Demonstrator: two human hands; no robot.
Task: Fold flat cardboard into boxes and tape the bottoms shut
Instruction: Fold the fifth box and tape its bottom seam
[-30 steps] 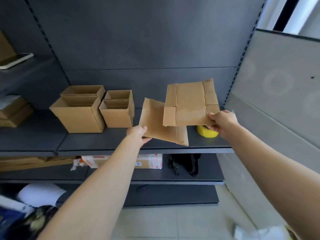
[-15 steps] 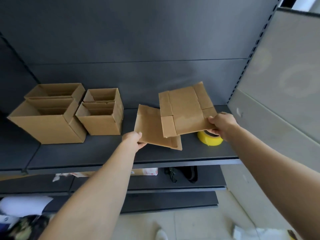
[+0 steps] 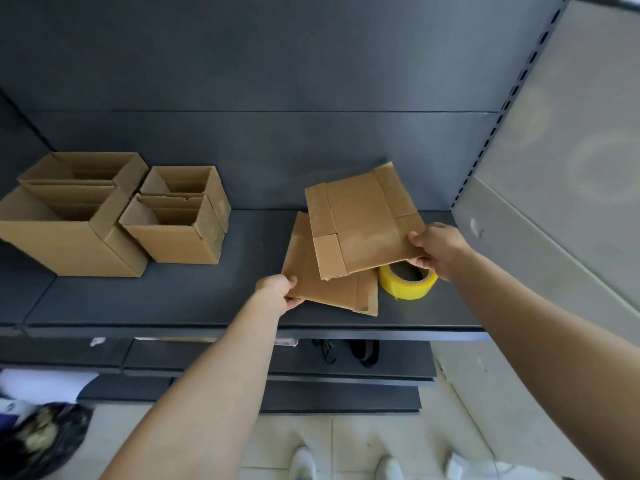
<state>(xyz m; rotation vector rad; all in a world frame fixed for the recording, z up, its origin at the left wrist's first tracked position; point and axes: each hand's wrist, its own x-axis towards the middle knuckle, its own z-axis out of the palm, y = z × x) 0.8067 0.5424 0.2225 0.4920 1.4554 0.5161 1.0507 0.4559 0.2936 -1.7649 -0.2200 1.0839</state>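
1. The right hand (image 3: 438, 249) pinched the upper flat blank (image 3: 363, 223) at its near right corner, above the yellow tape roll (image 3: 407, 282).
2. The left hand (image 3: 277, 292) gripped the lower blank (image 3: 329, 292) by its near left corner (the blanks overlapped over the shelf (image 3: 173, 306)).
3. Both blanks were brown, creased and unfolded, extending away from the hands.
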